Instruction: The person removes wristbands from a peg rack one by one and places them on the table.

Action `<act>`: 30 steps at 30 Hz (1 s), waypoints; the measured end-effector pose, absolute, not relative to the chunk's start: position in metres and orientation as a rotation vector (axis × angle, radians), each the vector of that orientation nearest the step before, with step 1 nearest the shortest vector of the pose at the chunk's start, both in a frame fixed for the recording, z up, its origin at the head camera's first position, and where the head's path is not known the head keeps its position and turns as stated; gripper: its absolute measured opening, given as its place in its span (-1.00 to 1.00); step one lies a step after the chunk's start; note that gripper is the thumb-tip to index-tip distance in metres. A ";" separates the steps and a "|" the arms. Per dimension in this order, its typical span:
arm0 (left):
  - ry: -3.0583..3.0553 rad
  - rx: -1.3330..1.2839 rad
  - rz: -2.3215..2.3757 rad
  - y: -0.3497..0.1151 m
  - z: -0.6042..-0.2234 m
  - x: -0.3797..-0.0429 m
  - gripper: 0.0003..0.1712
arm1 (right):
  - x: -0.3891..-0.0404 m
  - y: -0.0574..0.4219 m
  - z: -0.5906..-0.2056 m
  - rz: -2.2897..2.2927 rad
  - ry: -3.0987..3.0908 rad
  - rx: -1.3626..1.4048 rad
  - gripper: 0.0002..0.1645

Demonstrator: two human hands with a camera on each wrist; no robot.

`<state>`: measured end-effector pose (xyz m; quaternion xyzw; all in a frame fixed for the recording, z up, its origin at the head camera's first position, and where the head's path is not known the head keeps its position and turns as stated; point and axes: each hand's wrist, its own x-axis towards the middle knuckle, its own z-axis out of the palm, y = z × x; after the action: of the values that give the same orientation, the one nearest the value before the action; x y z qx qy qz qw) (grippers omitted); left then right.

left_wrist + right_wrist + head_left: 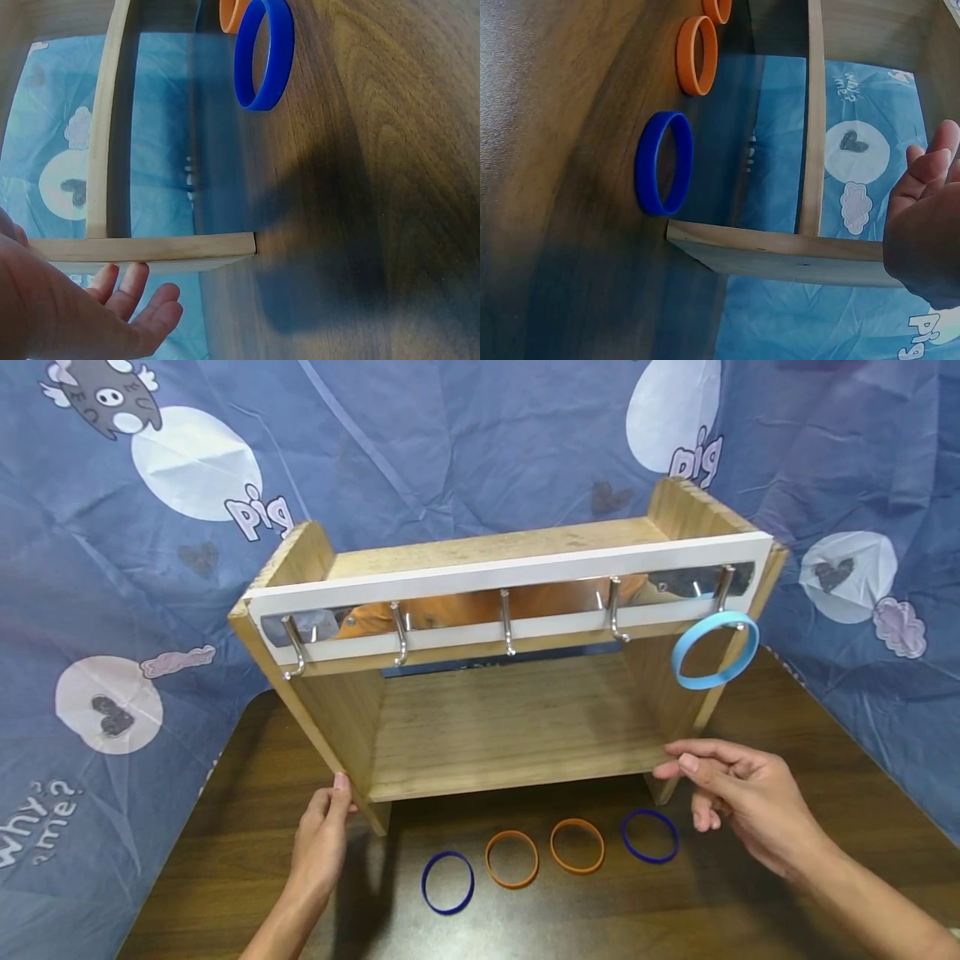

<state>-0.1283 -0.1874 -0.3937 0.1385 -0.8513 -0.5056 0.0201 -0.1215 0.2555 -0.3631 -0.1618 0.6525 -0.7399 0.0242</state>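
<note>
My left hand (321, 837) grips the lower left side of a wooden shelf (517, 718), thumb on the front edge of the side panel. The left wrist view shows its fingers (129, 289) against that panel's outer face. Beside the shelf's lower right corner my right hand (746, 793) hovers with loosely bent fingers and holds nothing. Above it, a light blue silicone wristband (716, 650) hangs from the rightmost hook (723, 587) of the white rail (450, 592) along the shelf's upper front. The other hooks on the rail bear nothing.
On the brown table (570, 927) before the shelf lie a dark blue wristband (447, 911) at left, an orange one (512, 885), another orange one (577, 870) and a dark blue one (651, 860) at right. Blue printed cloth (465, 452) hangs behind.
</note>
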 end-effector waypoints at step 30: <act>-2.648 0.414 -1.579 -0.189 -0.394 -0.128 -0.23 | -0.134 0.257 -0.324 -2.673 1.597 -0.724 -0.62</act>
<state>-0.1279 -0.1888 -0.3940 0.1329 -0.8512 -0.5076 0.0154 -0.1342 0.2575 -0.3242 -0.2265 0.4993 -0.8358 -0.0273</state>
